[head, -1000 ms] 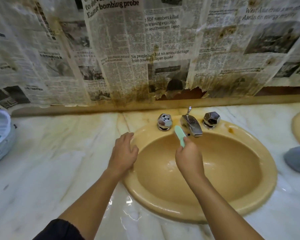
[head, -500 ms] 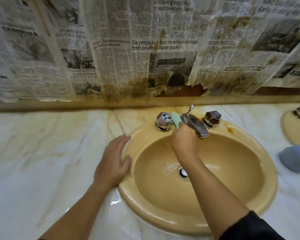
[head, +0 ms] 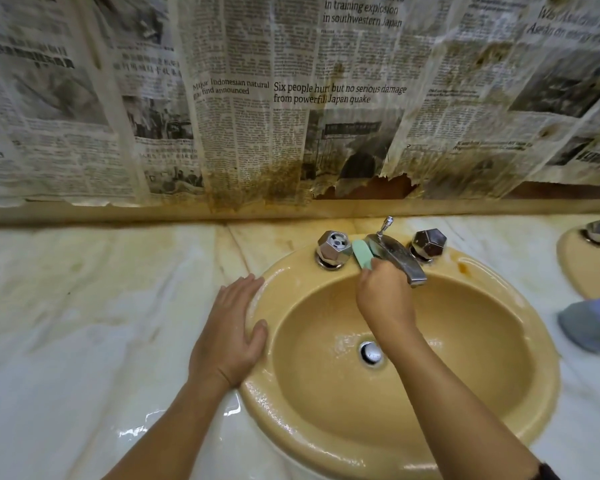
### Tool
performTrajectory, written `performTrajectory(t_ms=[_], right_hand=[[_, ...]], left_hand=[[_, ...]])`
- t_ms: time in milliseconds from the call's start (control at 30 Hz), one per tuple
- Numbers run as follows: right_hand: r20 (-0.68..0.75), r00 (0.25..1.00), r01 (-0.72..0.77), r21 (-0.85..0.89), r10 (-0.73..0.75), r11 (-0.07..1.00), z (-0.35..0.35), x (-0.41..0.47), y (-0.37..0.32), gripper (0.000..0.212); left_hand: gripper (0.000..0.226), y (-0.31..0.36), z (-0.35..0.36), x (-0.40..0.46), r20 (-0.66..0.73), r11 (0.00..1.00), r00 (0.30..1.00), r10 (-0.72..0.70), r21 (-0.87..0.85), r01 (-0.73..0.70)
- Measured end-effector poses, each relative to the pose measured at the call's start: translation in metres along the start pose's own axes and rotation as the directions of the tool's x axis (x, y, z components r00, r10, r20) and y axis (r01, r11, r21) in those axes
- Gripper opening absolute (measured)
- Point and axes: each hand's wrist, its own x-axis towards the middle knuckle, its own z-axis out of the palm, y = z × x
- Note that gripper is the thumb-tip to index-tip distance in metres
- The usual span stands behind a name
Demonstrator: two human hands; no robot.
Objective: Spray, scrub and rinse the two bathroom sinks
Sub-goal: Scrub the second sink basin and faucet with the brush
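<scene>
A wet yellow oval sink [head: 499, 341] sits in a marble counter [head: 84, 341], with a metal drain [head: 370, 353] at its bottom. My right hand [head: 383, 296] grips a light green sponge [head: 362, 254] and holds it against the sink's back rim, between the left tap knob [head: 332, 247] and the chrome spout [head: 395, 256]. My left hand [head: 232, 330] rests flat on the sink's left rim. The right tap knob [head: 429, 242] stands beyond the spout. A second yellow sink [head: 582, 268] shows at the right edge.
Stained newspaper [head: 291, 98] covers the wall behind the counter. A grey-blue cloth [head: 593, 323] lies on the counter between the two sinks. A rust-coloured spot [head: 462, 267] marks the sink's back right rim.
My right hand has carried the sponge from under the spout up and left to the rim beside the left knob. My left hand slid down the left rim and lies flatter.
</scene>
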Motion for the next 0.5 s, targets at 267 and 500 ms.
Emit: performTrajectory(t_ms=[267,500], right_hand=[[0.086,0.987,-0.158,0.387,0.134,0.909,-0.001,0.000,-0.007,0.024],[0.015,0.963,-0.209,0.669,0.269,0.713,0.026,-0.010,-0.015,0.024]], left_hand=[[0.067,-0.002,0.000,0.001,-0.007,1.000,1.000,-0.021,0.001,0.021],[0.067,0.001,0.000,0.001,-0.020,1.000,1.000,-0.021,0.000,0.021]])
